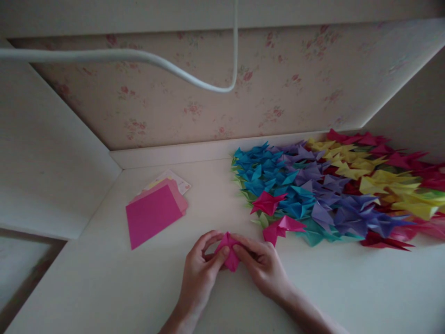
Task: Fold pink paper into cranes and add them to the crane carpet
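Observation:
Between my two hands is a folded piece of pink origami paper [231, 262], held a little above the white table. My left hand [205, 260] pinches its left side, thumb on the near face and fingers curled behind. From the other side, my right hand [260, 262] grips it with thumb and fingers, the thumb pressing close to the left one. Part of the paper is hidden by the fingers. Just beyond my right hand lies a pink folded paper crane [282, 227], and another pink crane [267, 202] rests behind it.
Rows of blue, purple, yellow and red paper cranes [323, 185] cover the table's right side. A stack of square paper, magenta sheet [155, 214] on top, lies at left. A white cable [139, 56] hangs across the upper view. White panels and a flowered wall [215, 111] enclose the table [104, 278].

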The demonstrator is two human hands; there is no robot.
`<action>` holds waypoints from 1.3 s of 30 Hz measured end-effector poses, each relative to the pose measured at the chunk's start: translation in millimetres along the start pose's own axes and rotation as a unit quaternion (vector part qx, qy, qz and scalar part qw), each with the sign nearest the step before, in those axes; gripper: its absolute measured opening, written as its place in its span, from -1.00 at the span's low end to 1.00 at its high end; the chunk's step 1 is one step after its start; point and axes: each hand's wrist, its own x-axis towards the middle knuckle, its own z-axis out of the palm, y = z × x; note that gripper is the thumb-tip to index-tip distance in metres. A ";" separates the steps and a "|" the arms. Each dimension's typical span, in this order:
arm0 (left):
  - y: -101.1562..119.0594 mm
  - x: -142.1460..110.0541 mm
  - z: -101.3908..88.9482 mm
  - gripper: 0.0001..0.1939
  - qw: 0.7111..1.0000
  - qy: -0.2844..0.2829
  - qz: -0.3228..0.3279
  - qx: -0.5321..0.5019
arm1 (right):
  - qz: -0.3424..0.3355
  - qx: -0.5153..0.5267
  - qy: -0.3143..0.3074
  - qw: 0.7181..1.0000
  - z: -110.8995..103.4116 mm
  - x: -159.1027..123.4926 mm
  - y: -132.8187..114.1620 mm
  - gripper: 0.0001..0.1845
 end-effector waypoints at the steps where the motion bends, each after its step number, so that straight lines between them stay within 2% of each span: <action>1: 0.3 0.0 0.9 -0.55 1.000 -0.014 -0.012 -0.018 | 0.011 0.009 0.005 1.000 0.8 0.5 0.9 -0.69; 4: 2.5 -0.1 2.7 -0.64 0.995 -0.080 -0.027 -0.050 | 0.042 0.041 0.039 0.998 4.1 0.9 5.5 -0.66; 6: 4.2 -0.2 3.1 -0.65 0.995 -0.101 -0.012 -0.022 | 0.069 0.075 0.060 0.993 6.7 0.7 9.3 -0.58; 9: 5.0 -1.0 3.2 -0.62 0.995 -0.088 0.022 0.036 | 0.090 0.109 0.065 0.988 9.4 0.1 13.5 -0.53; 13: 3.8 -2.8 3.9 -0.62 0.995 -0.065 0.038 0.070 | 0.081 0.094 0.056 0.991 9.6 -0.8 15.0 -0.62; 16: 3.3 -3.5 4.7 -0.68 0.994 -0.069 0.046 0.067 | 0.082 0.116 0.056 0.988 9.8 -1.7 15.3 -0.63; 21: 2.8 -3.7 6.6 -0.70 0.991 -0.066 0.077 0.085 | 0.084 0.194 0.046 0.976 12.4 -0.8 18.5 -0.52; 28: -2.1 -2.5 7.6 -0.58 0.994 -0.039 0.073 0.066 | 0.061 0.243 0.013 0.968 13.9 1.5 18.5 -0.62; 30: -3.4 -1.7 6.7 -0.55 0.996 -0.028 0.071 0.044 | 0.052 0.228 0.009 0.972 12.2 0.4 16.9 -0.67; 34: -1.7 0.1 4.7 -0.61 0.997 -0.025 0.074 0.019 | 0.040 0.179 0.009 0.983 9.9 -0.7 16.0 -0.73; 36: 0.5 -0.2 4.4 -0.59 0.996 -0.023 0.076 0.026 | 0.047 0.191 0.014 0.980 9.7 0.2 16.0 -0.70; 39: 2.6 -2.1 4.1 -0.58 0.995 -0.024 0.091 0.043 | 0.080 0.227 0.055 0.969 8.1 3.7 15.8 -0.63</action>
